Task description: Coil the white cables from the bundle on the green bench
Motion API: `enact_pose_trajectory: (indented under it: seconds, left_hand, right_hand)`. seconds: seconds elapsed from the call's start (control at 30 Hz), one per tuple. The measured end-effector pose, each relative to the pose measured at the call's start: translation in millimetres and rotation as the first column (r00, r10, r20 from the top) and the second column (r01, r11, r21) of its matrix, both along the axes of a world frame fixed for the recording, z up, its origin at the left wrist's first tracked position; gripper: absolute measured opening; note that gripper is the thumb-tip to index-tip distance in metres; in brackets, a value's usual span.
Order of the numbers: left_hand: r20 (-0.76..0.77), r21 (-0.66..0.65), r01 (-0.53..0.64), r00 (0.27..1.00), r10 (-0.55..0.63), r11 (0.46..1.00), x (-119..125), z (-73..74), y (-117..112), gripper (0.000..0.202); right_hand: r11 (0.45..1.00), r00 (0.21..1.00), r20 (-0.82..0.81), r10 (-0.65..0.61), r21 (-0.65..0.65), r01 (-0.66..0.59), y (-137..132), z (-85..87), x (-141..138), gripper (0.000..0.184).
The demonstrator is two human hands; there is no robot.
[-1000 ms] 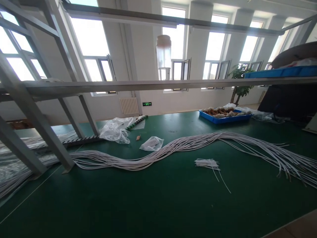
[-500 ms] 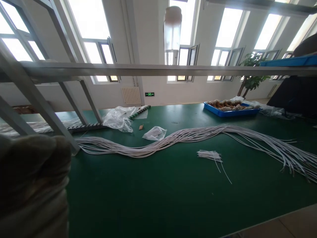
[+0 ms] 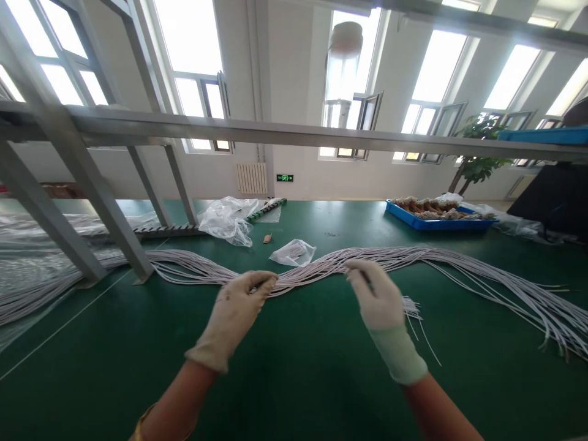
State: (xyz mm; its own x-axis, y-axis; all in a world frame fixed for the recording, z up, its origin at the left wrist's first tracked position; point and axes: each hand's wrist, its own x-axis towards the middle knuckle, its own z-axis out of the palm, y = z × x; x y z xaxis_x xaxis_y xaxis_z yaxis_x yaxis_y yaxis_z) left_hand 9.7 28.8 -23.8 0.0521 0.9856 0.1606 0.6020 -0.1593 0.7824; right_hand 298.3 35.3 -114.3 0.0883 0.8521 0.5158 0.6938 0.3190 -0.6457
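Note:
A long bundle of thin white cables [image 3: 316,269] runs in a wave across the green table. My left hand [image 3: 241,300], in a white work glove, is at the bundle's near side with thumb and fingers pinched together. Whatever the pinch may hold is too small to make out. Farther right, my gloved right hand [image 3: 379,297] has its fingers curled toward the thumb over the bundle, slightly blurred; its contents cannot be made out. Behind that hand lies a small pile of short white wire ties [image 3: 412,307], partly covered by it.
A clear plastic bag [image 3: 294,252] lies just behind the bundle. At the back right stands a blue tray [image 3: 441,224] of brown and pale parts. Grey rack posts [image 3: 98,196] rise at left, with a crossbar [image 3: 285,136] above the table. Crumpled plastic [image 3: 227,217] lies beyond.
Both gloved hands now show in front of the cable bundle. Earlier only a dark, blurred glove filled the lower left. The view has shifted a little left and up.

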Motion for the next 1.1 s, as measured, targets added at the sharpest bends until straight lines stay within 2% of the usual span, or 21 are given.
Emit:
enact_pose_trajectory:
  seconds: [0.1,0.2,0.27,0.37,0.5,0.6,0.67,0.77,0.9,1.0,1.1]
  left_hand:
    - [-0.134,-0.028,0.116,0.984,-0.119,0.993,20,-45.8,41,0.020]
    - [-0.291,-0.035,0.209,0.933,-0.210,0.977,41,-83.1,68,0.020]
    - [-0.390,-0.021,0.239,0.892,-0.228,0.971,52,-97.9,80,0.024]
    - [-0.510,0.007,0.246,0.835,-0.209,0.969,61,-108.3,91,0.030]
    - [-0.621,0.028,0.259,0.761,-0.186,0.965,64,-111.0,97,0.027]
    - [-0.689,0.003,0.272,0.698,-0.195,0.962,68,-110.2,97,0.020]
    - [-0.715,-0.023,0.258,0.671,-0.196,0.966,72,-109.3,99,0.021]
    - [-0.713,-0.075,0.264,0.660,-0.237,0.962,75,-105.4,102,0.026]
    - [-0.657,-0.120,0.274,0.698,-0.284,0.954,69,-88.4,100,0.018]
    - [-0.577,-0.078,0.255,0.777,-0.252,0.964,57,-70.1,87,0.024]
    - [-0.507,-0.065,0.213,0.834,-0.216,0.975,38,-57.9,68,0.033]
  right_hand:
    - [0.970,0.971,0.237,0.042,-0.243,0.017,46,-13.1,-21,0.011]
    - [0.922,0.909,0.409,0.083,-0.379,0.087,89,-29.5,-41,0.009]
    - [0.896,0.853,0.509,0.114,-0.424,0.134,108,-36.1,-51,0.015]
    - [0.870,0.767,0.617,0.175,-0.462,0.173,120,-36.1,-60,0.019]
    - [0.867,0.688,0.666,0.287,-0.486,0.109,116,-29.3,-63,0.021]
    - [0.855,0.694,0.647,0.317,-0.511,0.085,108,-29.7,-63,0.019]
    - [0.848,0.738,0.623,0.260,-0.513,0.134,107,-32.7,-61,0.019]
    - [0.817,0.821,0.564,0.087,-0.512,0.266,109,-38.0,-55,0.024]
    - [0.762,0.906,0.399,-0.140,-0.541,0.356,111,-42.3,-42,0.025]
    - [0.782,0.950,0.202,-0.238,-0.540,0.311,108,-43.2,-30,0.026]
    - [0.806,0.961,0.012,-0.275,-0.542,0.237,103,-39.2,-17,0.027]
